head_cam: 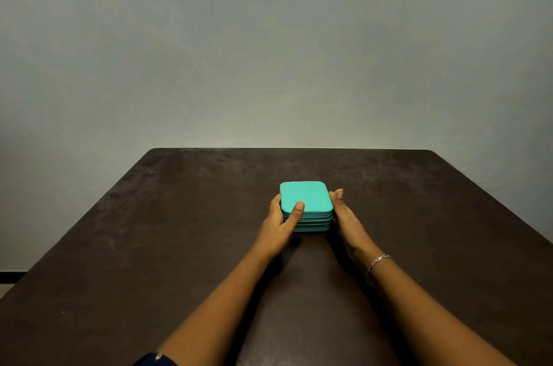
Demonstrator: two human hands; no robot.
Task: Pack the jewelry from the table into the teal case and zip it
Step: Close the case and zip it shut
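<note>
I see a plain grey wall point(269, 36) across the upper half of the frame, lighter near the middle and dimmer in the corners. A dark brown table point(134, 246) with a scuffed top fills the lower half. A black strip point(10, 276) crosses the left edge.

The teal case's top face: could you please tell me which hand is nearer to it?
Left. The left hand grips the teal case with its thumb on top; the right hand holds only the right side wall.

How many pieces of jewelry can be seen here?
1: a thin bracelet on the right wrist. None lies loose on the table; any inside the closed teal case would be hidden.
</note>
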